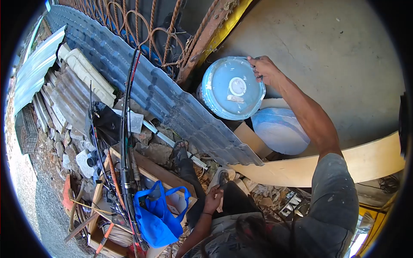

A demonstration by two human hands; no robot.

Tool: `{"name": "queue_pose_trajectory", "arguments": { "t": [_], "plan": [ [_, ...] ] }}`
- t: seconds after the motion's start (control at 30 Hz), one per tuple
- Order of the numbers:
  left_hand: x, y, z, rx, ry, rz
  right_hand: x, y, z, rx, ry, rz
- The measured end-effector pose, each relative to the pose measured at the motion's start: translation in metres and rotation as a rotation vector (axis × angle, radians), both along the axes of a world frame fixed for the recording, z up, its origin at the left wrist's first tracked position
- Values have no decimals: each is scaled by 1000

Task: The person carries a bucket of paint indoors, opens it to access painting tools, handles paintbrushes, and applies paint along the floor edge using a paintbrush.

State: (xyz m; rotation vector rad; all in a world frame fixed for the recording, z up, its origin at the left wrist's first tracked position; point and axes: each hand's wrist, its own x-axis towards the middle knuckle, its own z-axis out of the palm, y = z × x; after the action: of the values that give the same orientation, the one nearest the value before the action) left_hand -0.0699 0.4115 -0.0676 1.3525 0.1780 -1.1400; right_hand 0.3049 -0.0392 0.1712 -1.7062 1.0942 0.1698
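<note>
Your right hand [263, 69] is clamped on the lidded bucket [234, 88] at one edge of its lid; whether the fingers hook the rim or a handle is hard to tell. The bucket is beside the corrugated sheet [161, 86], near the rounded white-and-blue bundle [280, 131]. With a one-sided grip, keep your wrist firm and the bucket balanced, its wall clear of the sheet's edge. Your left hand [213, 200] is low by your legs, fingers curled, contents unclear; it could steady the bucket's far side. Mind your footing on the rubble [266, 193].
</note>
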Motion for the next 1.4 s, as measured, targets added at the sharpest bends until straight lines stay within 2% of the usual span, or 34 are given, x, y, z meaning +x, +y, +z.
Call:
{"name": "queue_pose_trajectory", "arguments": {
  "t": [0.1, 0.2, 0.27, 0.37, 0.57, 0.67, 0.7, 0.73, 0.8, 0.83, 0.87, 0.93, 1.0, 1.1, 1.13, 1.17, 1.2, 1.27, 1.3, 1.33, 1.4],
  "plan": [
    [-7, 5, -11, 14, -91, -70, 4, 1, 68, 42, -68, 35],
    [7, 1, 5, 16, -45, -117, -5, 13, 143, -18, -75, 48],
    [20, -3, 18, 24, -109, -147, -17, 19, 187, -25, -95, 45],
    [25, -8, 32, -12, -22, -157, -37, 34, 249, -36, -127, 77],
    [41, -29, 61, -185, -156, -282, -97, 66, 354, -61, -216, 284],
    [52, -30, 99, -316, -89, -256, -139, 99, 392, -58, -277, 313],
    [60, -28, 123, -380, 18, -244, -153, 112, 399, -41, -292, 325],
    [67, -23, 141, -362, 14, -185, -170, 121, 406, -45, -321, 333],
    [67, -4, 177, -453, -102, -226, -209, 118, 415, -92, -357, 401],
    [70, 7, 195, -398, -242, -307, -229, 120, 409, -152, -482, 348],
    [70, 16, 200, -357, -252, -215, -251, 110, 410, -165, -528, 472],
    [45, 34, 207, -292, -417, -332, -287, 95, 410, -230, -525, 522],
    [18, 57, 216, -194, -514, -209, -319, 89, 407, -261, -635, 566],
    [-67, 97, 206, -322, -320, 167, -358, 71, 420, -60, -612, 726],
    [-97, 108, 204, -324, -303, 306, -367, 81, 428, -61, -654, 832],
    [-136, 113, 206, -363, -176, 536, -371, 91, 438, -63, -682, 941],
    [-171, 126, 202, -358, -184, 596, -379, 108, 451, -74, -722, 1050],
    [-252, 140, 187, -582, 43, 1147, -399, 140, 480, -93, -784, 1258],
    [-293, 144, 187, -528, 57, 1311, -408, 156, 492, -205, -809, 1320],
    [-333, 145, 186, -472, 71, 1470, -418, 166, 502, -185, -810, 1354],
    [-415, 135, 158, -266, 180, 1698, -432, 178, 516, -452, -911, 1382]
  ]
}}
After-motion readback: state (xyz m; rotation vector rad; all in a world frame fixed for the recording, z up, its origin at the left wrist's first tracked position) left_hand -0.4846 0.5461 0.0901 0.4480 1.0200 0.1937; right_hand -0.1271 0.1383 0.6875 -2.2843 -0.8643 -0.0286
